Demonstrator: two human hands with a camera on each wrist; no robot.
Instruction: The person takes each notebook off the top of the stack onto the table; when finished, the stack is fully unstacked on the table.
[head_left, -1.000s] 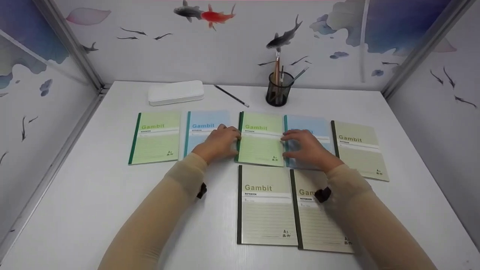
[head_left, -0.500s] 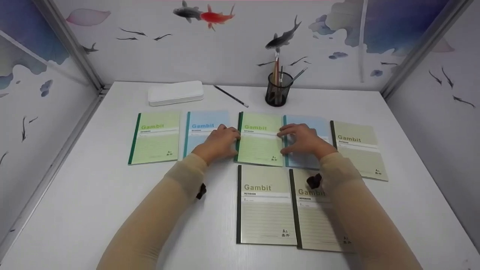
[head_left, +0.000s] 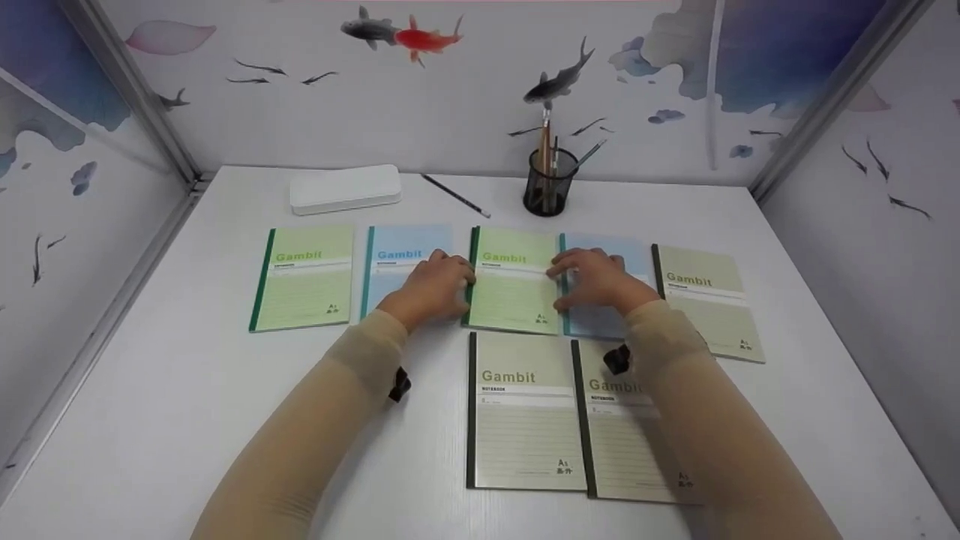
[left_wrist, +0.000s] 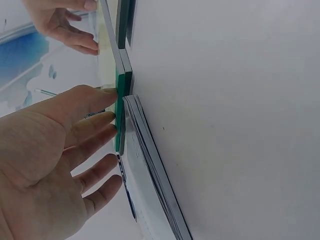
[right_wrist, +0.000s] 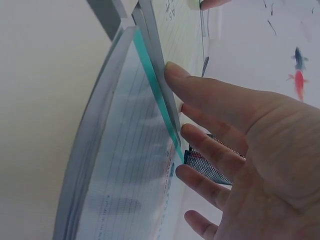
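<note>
Two stacked green notebooks [head_left: 516, 292] lie in the middle of the row, one spine showing past the other. My left hand [head_left: 433, 287] touches their green spines [left_wrist: 120, 112] with its thumb and fingertips. Against the opposite edge rest the thumb and fingertips of my right hand [head_left: 596, 277], its palm over a blue notebook [head_left: 592, 326]. My left hand partly covers another blue notebook [head_left: 390, 277]. Neither hand is curled round anything; the fingers are spread and loosely bent.
A single green notebook [head_left: 304, 300] lies far left, a beige notebook [head_left: 709, 300] far right. Two more beige notebooks, a left one [head_left: 525, 442] and a right one [head_left: 630, 450], lie nearer. Behind are a white case [head_left: 345, 191], a pencil [head_left: 456, 196] and a mesh pen cup [head_left: 547, 187].
My right hand has shifted left to meet the right edge of the stacked green notebooks. The left hand stays at their spines. The whole head view has drifted slightly.
</note>
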